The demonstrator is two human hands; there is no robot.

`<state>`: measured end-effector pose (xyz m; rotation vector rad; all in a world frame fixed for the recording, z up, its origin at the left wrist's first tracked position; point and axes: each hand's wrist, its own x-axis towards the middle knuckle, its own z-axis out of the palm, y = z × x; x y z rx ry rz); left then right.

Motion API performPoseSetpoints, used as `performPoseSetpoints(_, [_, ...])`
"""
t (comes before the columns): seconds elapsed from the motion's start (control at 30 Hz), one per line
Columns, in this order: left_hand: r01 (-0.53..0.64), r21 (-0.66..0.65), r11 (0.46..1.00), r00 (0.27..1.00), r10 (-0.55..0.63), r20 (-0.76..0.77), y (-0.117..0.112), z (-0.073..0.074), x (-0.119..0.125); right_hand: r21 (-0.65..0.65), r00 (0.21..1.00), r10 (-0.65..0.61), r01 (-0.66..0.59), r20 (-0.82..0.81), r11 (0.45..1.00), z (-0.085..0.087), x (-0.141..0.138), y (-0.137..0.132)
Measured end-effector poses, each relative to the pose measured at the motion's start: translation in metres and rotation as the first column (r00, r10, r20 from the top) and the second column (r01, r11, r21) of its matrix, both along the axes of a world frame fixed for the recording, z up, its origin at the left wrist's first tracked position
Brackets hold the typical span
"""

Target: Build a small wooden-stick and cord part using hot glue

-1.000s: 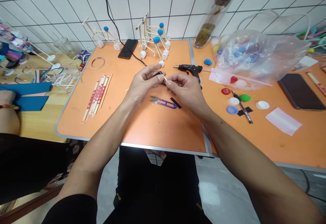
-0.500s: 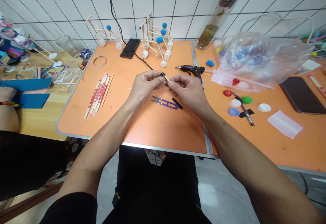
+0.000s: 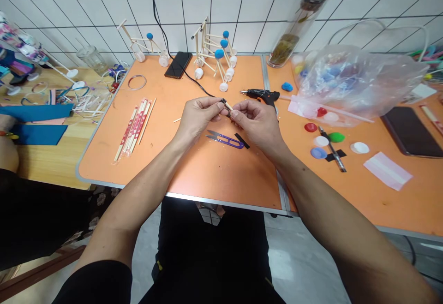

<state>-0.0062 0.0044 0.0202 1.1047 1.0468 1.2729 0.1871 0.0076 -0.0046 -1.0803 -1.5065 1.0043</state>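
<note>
My left hand [image 3: 198,116] pinches a small black strip [image 3: 223,101] at one end of a short wooden stick [image 3: 229,107]. The stick's other end is between the thumb and fingers of my right hand [image 3: 259,120]. Fingers hide part of both pieces. Just below my hands lie purple thread snips [image 3: 226,140] and a loose black strip [image 3: 242,140]. A glue gun [image 3: 261,95] rests beyond my right hand. Behind stand small stick frames [image 3: 211,50] with blue balls on top and white caps at their feet.
Wrapped chopsticks [image 3: 134,128] lie on the left of the orange table [image 3: 221,179]. Further right are bottle caps [image 3: 336,137], a pen [image 3: 332,149], a plastic bag [image 3: 353,78] and a phone [image 3: 411,131]. Another person's arm [image 3: 7,142] is at far left, near blue sheets [image 3: 41,134].
More of the black strip shows at the stick's end between my fingertips. Both hands stay in nearly the same place, and the whole view has shifted slightly.
</note>
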Motion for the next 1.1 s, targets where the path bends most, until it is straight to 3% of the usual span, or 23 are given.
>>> performPoseSetpoints(0.57, [-0.01, 0.003, 1.0, 1.0, 0.01, -0.007, -0.0016, -0.0022, 0.0018, 0.134, 0.992, -0.109, 0.099, 0.066, 0.986, -0.0088, -0.003, 0.0001])
performPoseSetpoints(1.1, [-0.002, 0.018, 1.0, 1.0, 0.002, -0.011, -0.003, -0.0037, 0.0024, 0.243, 0.977, -0.168, 0.133, 0.132, 0.961, -0.0032, -0.0035, -0.0041])
